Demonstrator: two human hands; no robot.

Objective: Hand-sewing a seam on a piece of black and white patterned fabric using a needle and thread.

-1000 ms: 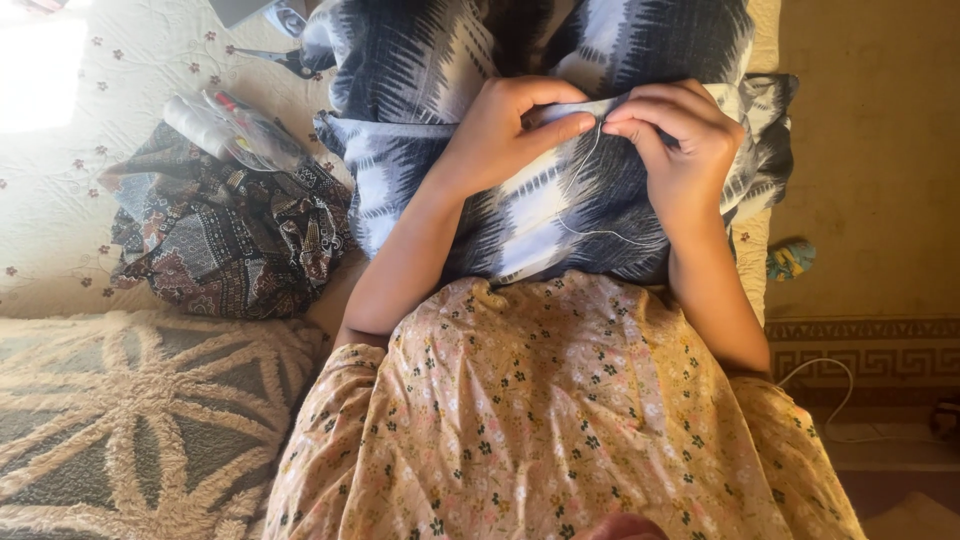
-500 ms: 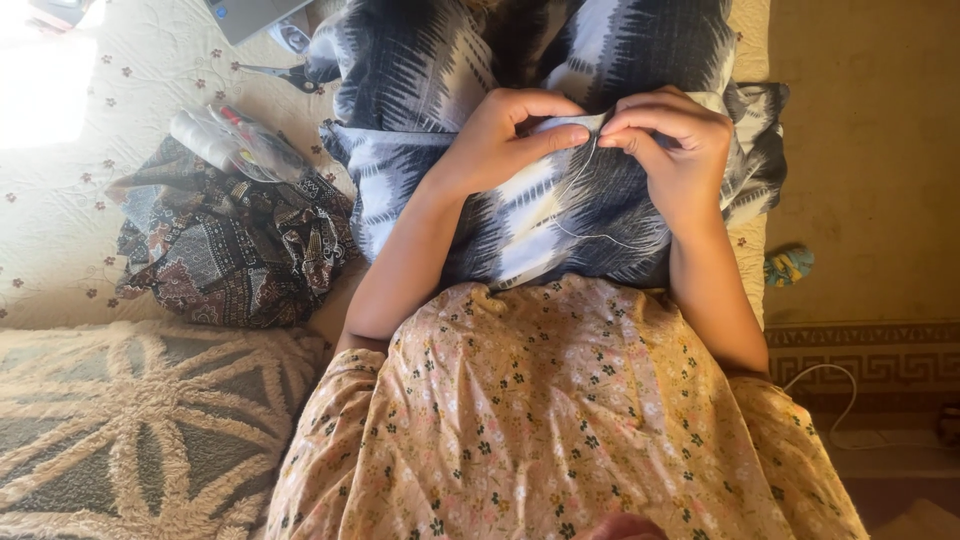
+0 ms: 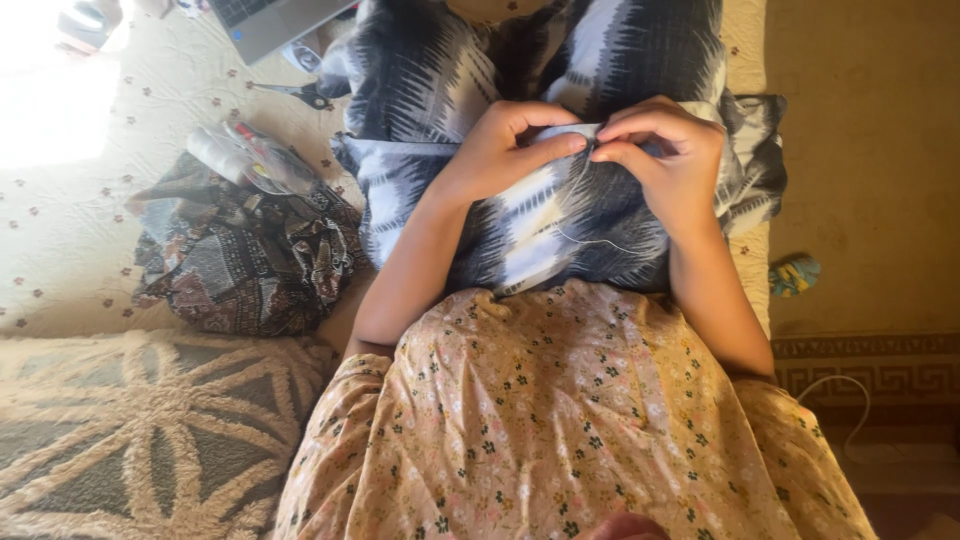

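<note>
At the upper centre of the frame, the left hand (image 3: 505,150) pinches a fold of the dark blue-and-white cloth (image 3: 560,215), which lies across the lap. The right hand (image 3: 668,155), touching it fingertip to fingertip, is closed on the same fold; a thin thread (image 3: 590,238) loops below. A patterned bag (image 3: 250,262) sits at left, scissors (image 3: 300,95) above it.
</note>
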